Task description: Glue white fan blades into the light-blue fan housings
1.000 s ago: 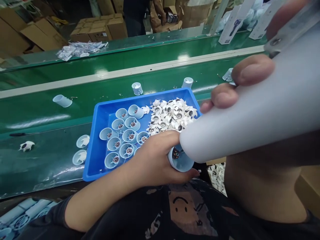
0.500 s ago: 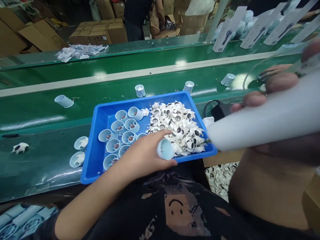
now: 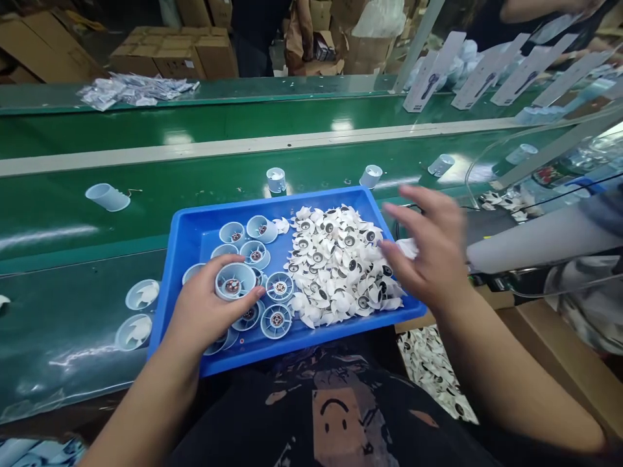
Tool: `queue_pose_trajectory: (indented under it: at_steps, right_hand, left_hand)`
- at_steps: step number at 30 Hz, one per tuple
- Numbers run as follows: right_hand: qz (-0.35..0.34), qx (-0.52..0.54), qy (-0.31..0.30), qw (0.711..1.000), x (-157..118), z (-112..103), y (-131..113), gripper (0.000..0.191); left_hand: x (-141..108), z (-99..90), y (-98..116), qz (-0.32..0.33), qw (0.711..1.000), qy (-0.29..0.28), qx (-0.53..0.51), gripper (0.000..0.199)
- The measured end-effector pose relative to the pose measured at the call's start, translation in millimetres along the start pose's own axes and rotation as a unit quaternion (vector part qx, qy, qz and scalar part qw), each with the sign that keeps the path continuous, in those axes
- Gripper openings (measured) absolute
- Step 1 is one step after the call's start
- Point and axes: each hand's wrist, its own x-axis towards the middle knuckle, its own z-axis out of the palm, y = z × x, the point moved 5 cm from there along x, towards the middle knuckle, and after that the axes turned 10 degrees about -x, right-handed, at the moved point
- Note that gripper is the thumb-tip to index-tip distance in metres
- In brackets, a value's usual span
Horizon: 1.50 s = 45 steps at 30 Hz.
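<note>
My left hand (image 3: 209,301) is wrapped round a light-blue fan housing (image 3: 235,280) with its open end up; a brown-and-silver motor core shows inside. It is over the left half of a blue tray (image 3: 221,364), above several similar housings (image 3: 276,320). White fan impellers (image 3: 335,266) with dark hubs are heaped in the tray's right half. My right hand (image 3: 428,246), slightly blurred, hovers at the tray's right edge beside the heap, its fingers apart and nothing in them. To its right is a large pale tube-like object (image 3: 530,240) with a dark tip; its kind is unclear.
Housings, one of them (image 3: 108,197) lying on its side, stand about the green conveyor (image 3: 195,185). Two with impellers (image 3: 134,332) sit left of the tray. White boxes (image 3: 428,81) and plastic packets (image 3: 136,89) line the far ledge. More impellers (image 3: 433,370) lie below right. People are beyond.
My right hand has let go of the pale tube and come to the tray's right edge, open. My left hand has moved left with the housing and turned its open end up.
</note>
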Motion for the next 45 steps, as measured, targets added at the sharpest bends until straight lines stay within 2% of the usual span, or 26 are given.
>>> queue_pose_trajectory:
  at_steps: [2,4,5,7,10,14,19,23,27,32,35,36,37,38,39,40,41,42,43,45]
  right_hand:
    - [-0.028,-0.050,-0.137,0.989,16.0,37.7,-9.5,0.055]
    - [-0.080,-0.057,-0.216,0.971,19.2,58.5,-16.8,0.046]
    - [-0.113,-0.052,-0.233,0.965,17.1,60.9,-19.9,0.039]
    - [-0.173,-0.038,-0.246,0.953,8.8,53.9,-23.6,0.026]
    - [-0.223,-0.043,-0.252,0.941,-3.7,34.3,-24.4,0.024]
    - [-0.225,-0.101,-0.256,0.935,-9.2,20.0,-22.3,0.030]
    - [-0.214,-0.165,-0.290,0.918,-6.0,12.9,-23.0,0.013]
    - [-0.222,-0.189,-0.344,0.893,-1.7,16.6,-32.4,0.013]
    - [-0.220,-0.202,-0.383,0.874,-3.6,25.8,-38.4,0.022]
    - [-0.167,-0.209,-0.370,0.890,-2.5,21.4,-31.7,0.024]
    - [-0.121,-0.191,-0.317,0.921,6.7,3.8,-30.8,0.015]
    - [-0.102,-0.163,-0.293,0.937,9.7,-3.1,-33.6,0.016]
    - [-0.066,-0.075,-0.277,0.956,11.7,-8.7,-37.8,0.017]
    - [-0.017,0.065,-0.270,0.960,12.3,-11.7,-43.7,0.020]
    - [0.040,0.236,-0.269,0.933,11.3,-11.4,-51.3,0.025]
    - [0.094,0.402,-0.269,0.870,8.9,-8.1,-60.8,0.030]
    - [0.139,0.532,-0.272,0.790,5.8,-2.7,-72.0,0.037]
    - [0.168,0.612,-0.280,0.720,2.3,3.8,-83.9,0.043]
    - [0.180,0.647,-0.297,0.679,-1.1,10.3,-95.6,0.047]
    - [0.190,0.683,-0.323,0.627,-6.3,20.6,-114.7,0.052]
  left_hand:
    - [-2.3,-1.5,-1.3,0.008,1.000,0.001,-0.009,0.048]
    - [-5.3,-4.2,-2.9,0.017,1.000,0.000,-0.020,0.046]
    - [-6.8,-5.6,-3.5,0.023,0.999,0.000,-0.025,0.045]
    - [-8.9,-7.5,-3.8,0.036,0.999,0.001,-0.036,0.043]
    - [-9.7,-6.2,-2.2,0.054,0.998,-0.007,-0.044,0.043]
    - [-10.1,-0.3,1.5,0.086,0.995,-0.037,-0.036,0.044]
    - [-12.4,2.5,1.2,0.098,0.993,-0.063,-0.029,0.044]
    - [-13.0,3.1,0.5,0.105,0.992,-0.068,-0.030,0.042]
    - [-14.4,3.7,-1.9,0.101,0.992,-0.067,-0.045,0.044]
    - [-18.5,0.2,-8.7,0.046,0.991,-0.042,-0.116,0.055]
    - [-20.2,0.4,-5.1,0.074,0.988,-0.056,-0.121,0.044]
    - [-20.9,0.0,-1.5,0.106,0.986,-0.058,-0.117,0.040]
    - [-22.2,-0.8,3.4,0.149,0.980,-0.057,-0.115,0.038]
    - [-24.2,-1.9,9.0,0.196,0.972,-0.052,-0.117,0.039]
    - [-27.0,-3.0,14.8,0.242,0.962,-0.047,-0.121,0.041]
    - [-30.1,-3.7,20.4,0.279,0.951,-0.045,-0.125,0.043]
    - [-33.3,-3.7,25.4,0.303,0.943,-0.047,-0.126,0.045]
    - [-36.0,-3.3,29.8,0.316,0.940,-0.049,-0.123,0.046]
    - [-38.3,-2.6,33.4,0.318,0.940,-0.051,-0.116,0.047]
    - [-41.6,-0.8,38.9,0.308,0.945,-0.052,-0.094,0.047]
